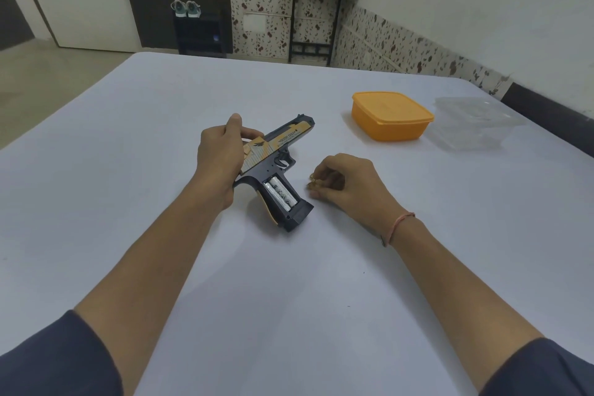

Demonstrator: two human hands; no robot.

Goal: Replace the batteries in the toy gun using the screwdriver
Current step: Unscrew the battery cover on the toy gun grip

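Toy gun lies on its side mid-table, grip compartment open, two batteries seated. Left hand fingers wrap round the slide's rear. Right hand fingers pinch a small gold piece just beside the grip. Orange box sits well apart.

The left hand grips the rear of the toy gun, which lies on its side on the white table, thumb up over the slide. Just below those fingers, the open grip shows two white batteries. The right hand rests beside the grip, its fingertips pinching a small yellowish piece, and a lidded orange box sits well beyond those fingers.
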